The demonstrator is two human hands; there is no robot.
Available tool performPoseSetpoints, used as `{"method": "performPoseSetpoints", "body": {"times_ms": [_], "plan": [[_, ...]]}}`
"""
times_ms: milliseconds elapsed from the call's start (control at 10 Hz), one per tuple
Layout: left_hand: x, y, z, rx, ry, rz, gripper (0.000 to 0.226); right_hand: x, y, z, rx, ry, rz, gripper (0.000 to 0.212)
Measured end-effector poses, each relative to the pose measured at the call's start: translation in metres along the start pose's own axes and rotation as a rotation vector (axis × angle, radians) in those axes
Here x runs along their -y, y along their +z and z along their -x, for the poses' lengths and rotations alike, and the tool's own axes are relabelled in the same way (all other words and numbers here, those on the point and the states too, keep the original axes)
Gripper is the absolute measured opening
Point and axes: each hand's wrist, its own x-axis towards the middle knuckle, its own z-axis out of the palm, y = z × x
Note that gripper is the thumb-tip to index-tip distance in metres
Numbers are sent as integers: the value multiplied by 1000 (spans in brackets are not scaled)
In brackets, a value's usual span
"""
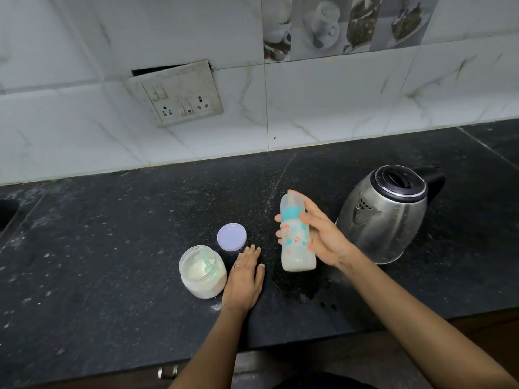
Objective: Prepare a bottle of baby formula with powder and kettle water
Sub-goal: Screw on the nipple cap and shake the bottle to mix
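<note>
My right hand (320,234) grips a baby bottle (295,240) with a teal collar and clear cap, held slightly tilted above the black counter; whitish liquid sits in its bottom. My left hand (245,275) lies flat, palm down, on the counter with its fingers together, right beside an open jar of white formula powder (202,272) with a pale green scoop inside. The jar's lilac lid (231,237) lies flat just behind my left fingertips. A steel kettle (384,214) with a black lid stands to the right of the bottle.
The black stone counter (112,248) runs to a tiled wall with a switch and socket plate (179,96). Water drops and spilled powder speckle the counter below the bottle (303,290). A sink edge shows at far left (7,211). The counter's front edge lies near my forearms.
</note>
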Motion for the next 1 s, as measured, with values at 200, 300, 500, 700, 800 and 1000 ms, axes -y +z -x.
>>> {"method": "performPoseSetpoints", "body": {"times_ms": [200,300,500,700,800,1000], "plan": [[-3,-1,0,-2,2,1,45,4,-5,-4,-81,-46,-110,55],[-2,-2,0,-2,0,4,45,5,-3,5,33,-13,-9,56],[-3,-2,0,5,1,10,45,4,1,-2,-60,144,-286,54],[-3,-2,0,9,0,6,45,1,6,-5,-58,136,-607,55],[-4,-4,1,4,-1,15,45,-2,11,-4,58,175,-538,63],[-4,-4,1,9,9,14,45,-6,16,-14,-274,159,-904,62]]}}
